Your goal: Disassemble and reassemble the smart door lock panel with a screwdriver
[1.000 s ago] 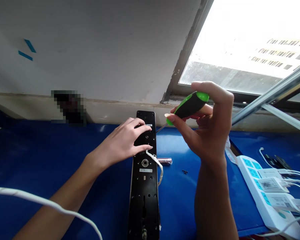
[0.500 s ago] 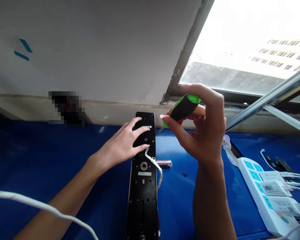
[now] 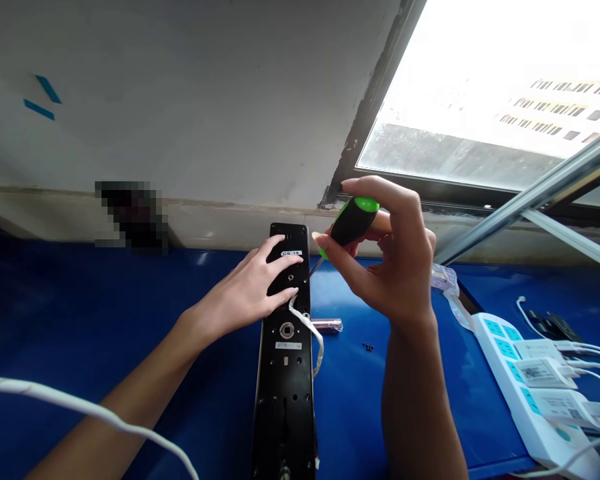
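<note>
A long black door-lock panel lies lengthwise on the blue table, with screw holes, a square spindle hole and white labels. Spread fingers of my left hand rest flat on its far half, holding nothing. My right hand grips a green and black screwdriver, thumb and fingers around the handle. Its thin shaft slants down to the panel's right edge; the tip appears to meet a hole there. A white cable curls out over the panel. A copper-coloured cylinder sticks out beside it.
Several small black screws lie on the blue table right of the panel. A white power strip with plugged-in chargers stands at the right. Another white cable crosses my left forearm. Behind are a wall and a window.
My right hand has moved a little left with the screwdriver, its tip now at the panel's right edge. My left hand stays on the panel. The whole view has shifted slightly.
</note>
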Tool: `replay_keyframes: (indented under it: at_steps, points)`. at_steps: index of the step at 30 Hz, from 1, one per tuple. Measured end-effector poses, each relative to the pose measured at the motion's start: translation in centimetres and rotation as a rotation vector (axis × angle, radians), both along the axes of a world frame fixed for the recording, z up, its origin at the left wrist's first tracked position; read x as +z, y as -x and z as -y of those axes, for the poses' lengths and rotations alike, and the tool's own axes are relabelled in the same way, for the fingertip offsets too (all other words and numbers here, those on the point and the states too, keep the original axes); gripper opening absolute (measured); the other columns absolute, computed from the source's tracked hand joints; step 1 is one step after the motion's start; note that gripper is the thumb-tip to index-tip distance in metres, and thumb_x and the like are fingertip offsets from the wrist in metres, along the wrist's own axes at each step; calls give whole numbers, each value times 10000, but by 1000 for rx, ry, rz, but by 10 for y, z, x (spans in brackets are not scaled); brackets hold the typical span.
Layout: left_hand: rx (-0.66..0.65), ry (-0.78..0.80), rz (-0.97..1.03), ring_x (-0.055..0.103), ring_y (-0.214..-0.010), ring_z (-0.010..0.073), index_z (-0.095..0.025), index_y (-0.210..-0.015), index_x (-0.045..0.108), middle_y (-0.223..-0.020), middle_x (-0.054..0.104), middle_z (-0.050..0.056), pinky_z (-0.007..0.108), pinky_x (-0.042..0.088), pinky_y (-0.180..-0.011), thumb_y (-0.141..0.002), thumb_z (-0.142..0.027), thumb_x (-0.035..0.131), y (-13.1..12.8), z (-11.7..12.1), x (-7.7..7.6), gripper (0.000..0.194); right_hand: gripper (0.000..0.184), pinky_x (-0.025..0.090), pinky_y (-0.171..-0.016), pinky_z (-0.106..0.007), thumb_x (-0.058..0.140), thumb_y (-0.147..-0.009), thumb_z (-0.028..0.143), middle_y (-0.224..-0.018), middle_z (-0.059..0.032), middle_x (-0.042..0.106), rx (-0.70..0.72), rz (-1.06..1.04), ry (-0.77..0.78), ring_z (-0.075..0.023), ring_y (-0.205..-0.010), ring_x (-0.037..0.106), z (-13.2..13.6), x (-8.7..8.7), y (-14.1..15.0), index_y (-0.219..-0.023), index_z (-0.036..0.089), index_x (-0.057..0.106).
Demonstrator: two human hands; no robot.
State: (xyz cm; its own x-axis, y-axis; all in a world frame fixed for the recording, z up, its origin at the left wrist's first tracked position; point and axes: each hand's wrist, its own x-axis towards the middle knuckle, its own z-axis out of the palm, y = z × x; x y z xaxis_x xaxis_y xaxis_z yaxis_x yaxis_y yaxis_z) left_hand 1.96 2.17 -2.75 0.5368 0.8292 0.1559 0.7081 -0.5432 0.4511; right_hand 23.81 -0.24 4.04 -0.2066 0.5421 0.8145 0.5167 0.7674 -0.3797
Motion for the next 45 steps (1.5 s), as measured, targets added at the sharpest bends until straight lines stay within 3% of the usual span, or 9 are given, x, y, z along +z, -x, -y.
replay_keyframes:
  at_steps: [6, 10, 18, 23, 29, 32, 36, 41, 45]
  points:
    - [5, 31, -2, 399, -1515, 416, -330, -1525, 509, -1743, 174, 83, 561, 435, -1208, -977, -520, 604, 0, 2, 2, 588, 515, 617, -611, -354, 694, -913, 211, -1037, 5, 746, -10, 49, 6, -143, -645, 644, -2, -4, 1, -1387, 343, 545]
    - [1, 65, -21, 410, -1510, 419, -345, -1541, 484, -1754, 137, 85, 560, 437, -1205, -972, -521, 614, 2, 4, 6, 610, 505, 613, -602, -342, 781, -886, 288, -1150, -19, 735, -27, 118, -97, -136, -657, 634, -4, -3, 2, -1354, 333, 594]
    - [-7, 67, -22, 488, -1461, 406, -355, -1540, 492, -1765, 89, 63, 523, 459, -1199, -959, -501, 628, 3, 3, 5, 614, 392, 641, -920, -470, 497, -1032, 189, -1304, -52, 731, 177, -95, 11, -253, -1124, 730, 0, 3, 3, -1386, 269, 645]
    - [3, 72, 5, 438, -1502, 394, -352, -1539, 494, -1767, 70, 47, 510, 441, -1220, -950, -466, 639, 3, 3, 3, 617, 339, 635, -773, -438, 786, -858, 180, -1052, -58, 743, 124, -125, -130, -228, -917, 715, -3, 4, -2, -1189, 254, 768]
    - [6, 82, 25, 396, -1528, 396, -331, -1536, 506, -1763, 87, 55, 508, 415, -1240, -947, -461, 644, 1, 2, 4, 620, 367, 632, -938, -509, 537, -1021, 182, -1284, -50, 725, 152, -110, -75, -261, -1134, 721, -2, 5, -2, -1327, 300, 702]
    - [3, 81, 31, 408, -1520, 398, -336, -1536, 505, -1761, 94, 55, 509, 422, -1235, -946, -460, 644, 1, 2, 4, 619, 363, 653, -857, -481, 661, -960, 165, -1175, -35, 765, 192, -169, -86, -249, -1026, 744, -4, 3, -3, -1285, 313, 726]
    - [2, 82, 49, 406, -1520, 403, -359, -1526, 510, -1763, 77, 36, 514, 423, -1234, -942, -461, 647, 2, 1, 2, 608, 285, 642, -714, -407, 813, -857, 254, -979, -43, 715, 81, -149, -190, -211, -865, 700, -9, 3, -6, -1130, 334, 796]
    - [-1, 89, 54, 408, -1521, 396, -378, -1525, 506, -1767, 42, 24, 511, 425, -1234, -938, -446, 654, 3, 0, 2, 609, 372, 655, -923, -526, 550, -1017, 200, -1349, -52, 704, 200, -135, -49, -264, -1131, 733, -6, 3, -8, -1352, 293, 684]
    - [-4, 93, 62, 397, -1525, 407, -377, -1508, 533, -1770, 41, 13, 523, 413, -1240, -947, -467, 640, 2, 1, 3, 578, 361, 672, -850, -479, 722, -927, 198, -1145, -28, 769, 172, -174, -64, -237, -994, 750, -7, 1, -9, -1268, 313, 729]
